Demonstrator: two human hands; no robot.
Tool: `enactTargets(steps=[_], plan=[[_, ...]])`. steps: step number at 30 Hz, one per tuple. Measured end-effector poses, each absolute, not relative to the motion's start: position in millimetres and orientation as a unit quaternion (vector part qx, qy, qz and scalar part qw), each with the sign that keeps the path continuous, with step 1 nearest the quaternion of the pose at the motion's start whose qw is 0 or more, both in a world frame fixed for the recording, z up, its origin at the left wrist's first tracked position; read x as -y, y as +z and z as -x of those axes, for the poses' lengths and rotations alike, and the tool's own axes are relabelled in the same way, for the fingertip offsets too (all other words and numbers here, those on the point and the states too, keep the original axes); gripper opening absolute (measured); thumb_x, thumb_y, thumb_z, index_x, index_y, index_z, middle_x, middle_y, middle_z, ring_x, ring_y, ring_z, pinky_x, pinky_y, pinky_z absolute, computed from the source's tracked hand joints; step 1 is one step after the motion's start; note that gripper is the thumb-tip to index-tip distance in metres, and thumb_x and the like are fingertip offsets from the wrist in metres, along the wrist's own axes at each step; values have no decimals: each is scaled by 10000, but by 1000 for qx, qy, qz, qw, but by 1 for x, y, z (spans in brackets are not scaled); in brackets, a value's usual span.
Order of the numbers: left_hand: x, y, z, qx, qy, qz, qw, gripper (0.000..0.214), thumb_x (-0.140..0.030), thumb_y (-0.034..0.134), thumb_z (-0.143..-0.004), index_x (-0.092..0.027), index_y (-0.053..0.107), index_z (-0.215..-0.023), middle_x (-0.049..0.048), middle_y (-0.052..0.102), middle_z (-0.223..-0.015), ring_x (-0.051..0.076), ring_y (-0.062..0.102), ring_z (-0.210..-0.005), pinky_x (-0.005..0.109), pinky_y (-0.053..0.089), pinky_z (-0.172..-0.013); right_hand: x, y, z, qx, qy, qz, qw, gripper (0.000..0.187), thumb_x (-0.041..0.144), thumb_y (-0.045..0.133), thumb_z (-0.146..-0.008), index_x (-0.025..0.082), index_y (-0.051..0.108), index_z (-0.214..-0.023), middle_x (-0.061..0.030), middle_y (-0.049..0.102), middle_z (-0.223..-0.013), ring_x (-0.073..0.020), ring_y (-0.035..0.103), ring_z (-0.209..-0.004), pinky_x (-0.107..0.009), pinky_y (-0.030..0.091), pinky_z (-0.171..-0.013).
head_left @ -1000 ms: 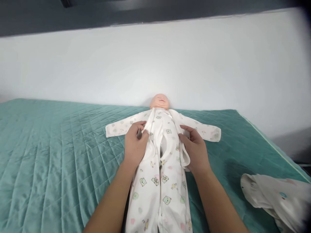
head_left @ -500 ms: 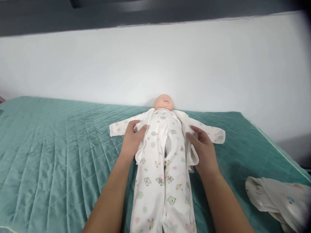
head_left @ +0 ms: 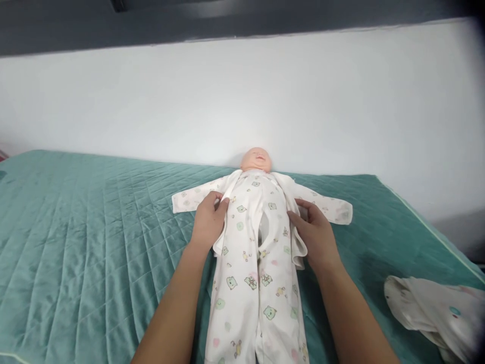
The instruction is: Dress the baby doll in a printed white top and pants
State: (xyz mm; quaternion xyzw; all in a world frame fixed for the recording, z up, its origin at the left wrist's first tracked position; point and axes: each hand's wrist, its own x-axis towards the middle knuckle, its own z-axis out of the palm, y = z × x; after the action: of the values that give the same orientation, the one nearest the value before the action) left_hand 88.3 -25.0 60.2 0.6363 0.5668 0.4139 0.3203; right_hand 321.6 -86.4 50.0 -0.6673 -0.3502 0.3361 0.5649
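Note:
A baby doll lies on its back with its head toward the wall. White pants printed with green animals cover its legs and reach up over the chest. Over its arms is a white printed jacket, open at the front, with both sleeves spread out sideways. My left hand pinches the jacket's edge beside the doll's waist on the left. On the other side, my right hand grips the opposite front edge between thumb and fingers. The doll's hands are hidden in the sleeves.
A green quilted cover lies under the doll. At the lower right rests a crumpled white printed cloth. Behind the doll's head rises a white wall, with a dark band along its top.
Both hands have shifted slightly inward, and the jacket's front edges sit a little closer to the doll's body. The doll and the crumpled cloth stay in place.

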Motion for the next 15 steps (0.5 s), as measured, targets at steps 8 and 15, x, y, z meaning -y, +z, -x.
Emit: enactTargets(steps=[8,15], plan=[[8,47,-64,-697,307,-631,148,182,-347,476,-971,-246,624,-1007,47,706,-952,235,630,-888,312,385,-714,89,60,-341,333,263,727,540,431,307,712,-682,211,727,-1101,-15,705,-853,-150,570,-639,-259,450,-569],[4,40,-50,-737,290,-608,61,314,-116,421,-924,-257,667,-1059,91,639,-1213,270,633,-1013,332,425,-676,86,47,-370,373,73,801,463,491,238,568,-674,188,758,-1124,-67,659,-892,-178,550,-633,-371,499,-698]])
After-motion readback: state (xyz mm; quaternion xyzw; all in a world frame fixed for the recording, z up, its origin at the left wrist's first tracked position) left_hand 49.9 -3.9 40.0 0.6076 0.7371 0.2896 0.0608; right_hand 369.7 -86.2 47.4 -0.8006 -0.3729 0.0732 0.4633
